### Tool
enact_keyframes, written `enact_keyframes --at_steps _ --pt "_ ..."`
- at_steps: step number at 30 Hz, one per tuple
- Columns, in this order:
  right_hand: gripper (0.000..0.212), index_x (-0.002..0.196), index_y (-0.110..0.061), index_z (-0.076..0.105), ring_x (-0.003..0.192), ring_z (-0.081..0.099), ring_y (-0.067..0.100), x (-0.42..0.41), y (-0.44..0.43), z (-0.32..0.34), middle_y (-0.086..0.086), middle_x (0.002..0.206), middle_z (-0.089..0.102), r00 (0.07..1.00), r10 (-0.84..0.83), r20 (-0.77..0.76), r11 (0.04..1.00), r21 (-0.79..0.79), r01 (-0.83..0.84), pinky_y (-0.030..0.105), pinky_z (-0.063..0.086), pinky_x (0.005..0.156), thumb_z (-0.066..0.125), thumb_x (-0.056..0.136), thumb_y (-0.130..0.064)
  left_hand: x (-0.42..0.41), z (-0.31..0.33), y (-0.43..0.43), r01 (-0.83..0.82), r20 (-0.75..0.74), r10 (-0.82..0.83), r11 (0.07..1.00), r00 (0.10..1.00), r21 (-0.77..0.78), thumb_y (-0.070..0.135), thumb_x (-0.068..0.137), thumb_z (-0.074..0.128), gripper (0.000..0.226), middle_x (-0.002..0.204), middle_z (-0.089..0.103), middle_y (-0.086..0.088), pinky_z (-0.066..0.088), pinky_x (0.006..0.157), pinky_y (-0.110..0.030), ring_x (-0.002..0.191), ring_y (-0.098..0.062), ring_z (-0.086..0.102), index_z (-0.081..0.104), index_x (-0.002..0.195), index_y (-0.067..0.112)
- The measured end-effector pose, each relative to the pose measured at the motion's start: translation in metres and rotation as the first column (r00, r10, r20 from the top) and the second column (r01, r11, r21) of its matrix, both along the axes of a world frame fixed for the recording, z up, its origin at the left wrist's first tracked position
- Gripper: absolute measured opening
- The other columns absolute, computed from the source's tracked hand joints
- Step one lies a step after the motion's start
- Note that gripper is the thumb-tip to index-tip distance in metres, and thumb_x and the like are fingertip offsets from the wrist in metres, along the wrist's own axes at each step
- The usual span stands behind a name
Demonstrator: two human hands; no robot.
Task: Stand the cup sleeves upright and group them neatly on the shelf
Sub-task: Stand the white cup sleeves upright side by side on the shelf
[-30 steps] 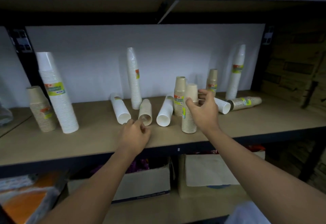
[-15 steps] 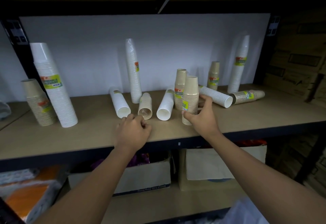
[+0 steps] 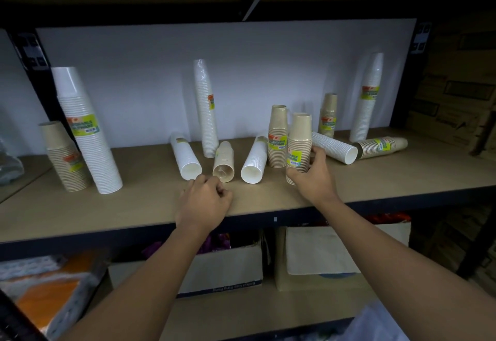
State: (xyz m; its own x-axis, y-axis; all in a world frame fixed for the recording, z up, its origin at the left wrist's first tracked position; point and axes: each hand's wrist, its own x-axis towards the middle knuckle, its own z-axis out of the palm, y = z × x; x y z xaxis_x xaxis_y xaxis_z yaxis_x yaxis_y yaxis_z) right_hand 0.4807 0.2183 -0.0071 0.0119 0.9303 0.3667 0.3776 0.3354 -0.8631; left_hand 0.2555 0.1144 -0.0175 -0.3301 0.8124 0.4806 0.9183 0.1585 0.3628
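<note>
Looking down past my forearms, I lose the fingertips of my left hand (image 3: 204, 201) under its own knuckles. My right hand (image 3: 312, 179) covers the lower edge of the brown cup sleeve (image 3: 299, 142) it grips, so I cannot tell whether that sleeve's base sits flat on the shelf (image 3: 134, 206). The label print is too small to read, and the dim level below shows only cardboard boxes (image 3: 222, 268) and orange packaging (image 3: 48, 295) cut off at the left edge. The shelf is a tan board with a dark front rail, backed by a white panel (image 3: 268, 72). My right fingers and thumb curl round the upright brown cup sleeve, which stands just beside a second upright brown sleeve (image 3: 277, 136). My left hand rests on the board curled into a fist with nothing visible in it, right in front of three lying sleeves (image 3: 224, 162) whose open mouths face me. A lying white sleeve (image 3: 334, 147) sits just behind my right hand, and tall white sleeves (image 3: 206, 109) stand further back.
</note>
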Motion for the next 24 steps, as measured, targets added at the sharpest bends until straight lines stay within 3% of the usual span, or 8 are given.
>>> enact_keyframes --at_steps 5,9,14,17,20,24 --pt "0.072 0.137 -0.022 0.038 0.114 0.06 0.022 0.0 0.003 0.0 -0.004 0.126 0.059 1.0 -0.018 -0.011 1.0 -0.025 0.018 0.034 0.045 0.091 0.077 0.077 -0.029 0.0 0.0 0.0 -0.002 0.015 0.002 1.0 1.0 0.001 0.036 0.085 0.054 0.015 0.093 0.057 0.002 0.044 0.081 -0.037 0.093 -0.022 0.051 0.058 0.079 0.023" --pt "0.08 0.142 -0.019 0.034 0.126 0.052 0.021 0.003 -0.003 0.003 0.002 0.139 0.05 0.998 -0.047 -0.043 0.999 0.013 0.047 0.043 0.044 0.104 0.077 0.075 -0.033 0.001 0.003 -0.004 0.035 0.035 -0.034 0.999 0.999 -0.018 0.035 0.085 0.055 0.015 0.095 0.058 0.003 0.044 0.084 -0.037 0.096 -0.021 0.052 0.06 0.08 0.022" --pt "0.077 0.138 -0.015 0.042 0.127 0.044 0.025 -0.004 -0.026 0.028 0.005 0.133 0.048 0.977 -0.204 -0.058 0.954 0.214 0.212 0.048 0.037 0.108 0.073 0.073 -0.042 -0.019 0.01 -0.02 0.081 0.119 -0.08 0.997 0.99 -0.003 0.037 0.085 0.056 0.014 0.093 0.057 0.005 0.049 0.084 -0.042 0.089 -0.021 0.059 0.061 0.082 0.024" --pt "0.062 0.13 -0.016 0.049 0.12 0.043 0.027 -0.027 -0.046 0.047 0.005 0.128 0.049 0.961 -0.275 -0.021 0.878 0.402 0.26 0.04 0.031 0.1 0.07 0.077 -0.04 -0.038 0.011 -0.037 0.065 0.182 -0.065 0.998 0.981 0.005 0.037 0.085 0.058 0.011 0.094 0.056 0.01 0.051 0.083 -0.041 0.089 -0.016 0.061 0.061 0.083 0.026" --pt "0.053 0.125 -0.019 0.051 0.116 0.041 0.023 -0.063 -0.066 0.061 0.003 0.124 0.048 0.98 -0.198 -0.003 0.854 0.489 0.174 0.034 0.027 0.095 0.067 0.078 -0.039 -0.058 0.014 -0.054 0.026 0.189 -0.028 1.0 0.982 0.012 0.038 0.085 0.059 0.01 0.091 0.054 0.012 0.051 0.081 -0.039 0.089 -0.014 0.06 0.059 0.08 0.028" --pt "0.044 0.119 -0.021 0.057 0.112 0.051 0.02 -0.117 -0.079 0.067 -0.002 0.12 0.048 0.998 0.045 0.049 0.893 0.447 -0.062 0.04 0.045 0.095 0.064 0.08 -0.04 -0.086 0.02 -0.073 -0.032 0.165 0.026 0.999 0.986 0.03 0.035 0.086 0.06 0.012 0.091 0.054 0.008 0.046 0.075 -0.033 0.084 -0.012 0.056 0.062 0.083 0.024"
